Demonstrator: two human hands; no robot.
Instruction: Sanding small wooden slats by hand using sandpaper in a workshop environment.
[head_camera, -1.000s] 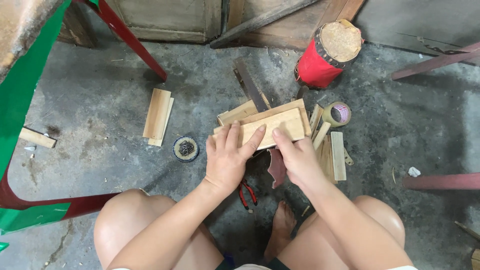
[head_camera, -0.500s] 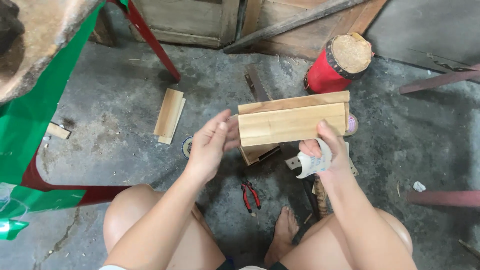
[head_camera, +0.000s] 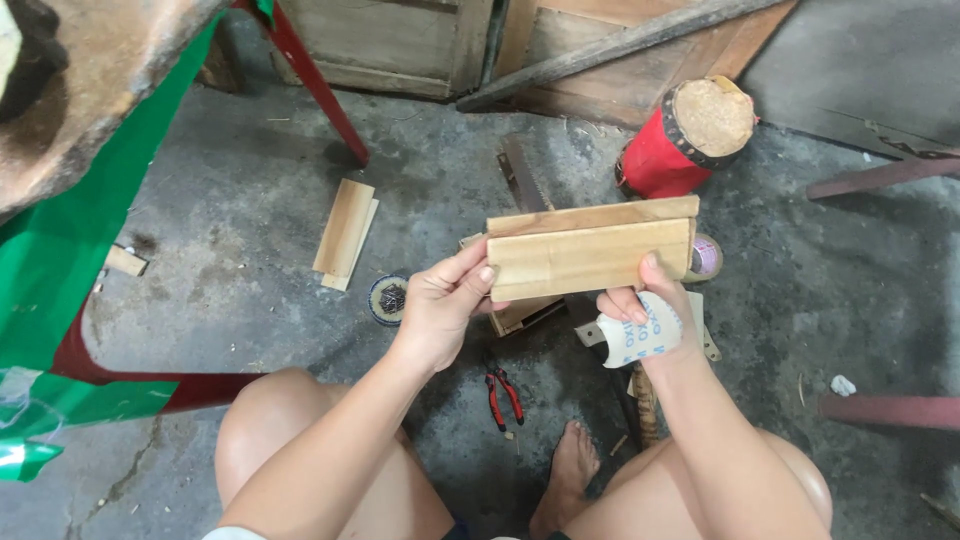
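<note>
Head view, left to right: two flat wood offcuts (head_camera: 345, 233) lay on the concrete floor (head_camera: 230, 200). Left hand (head_camera: 440, 310) pinched the left end of the wooden box piece (head_camera: 590, 255), fingers closed on its edge. Right hand (head_camera: 645, 315) gripped the lower right corner and also clutched a folded sandpaper sheet (head_camera: 640, 335). Piece was held above the knees, off the floor. Judged light, rigid, dry and not slippery; opposite ends looked the best hold.
</note>
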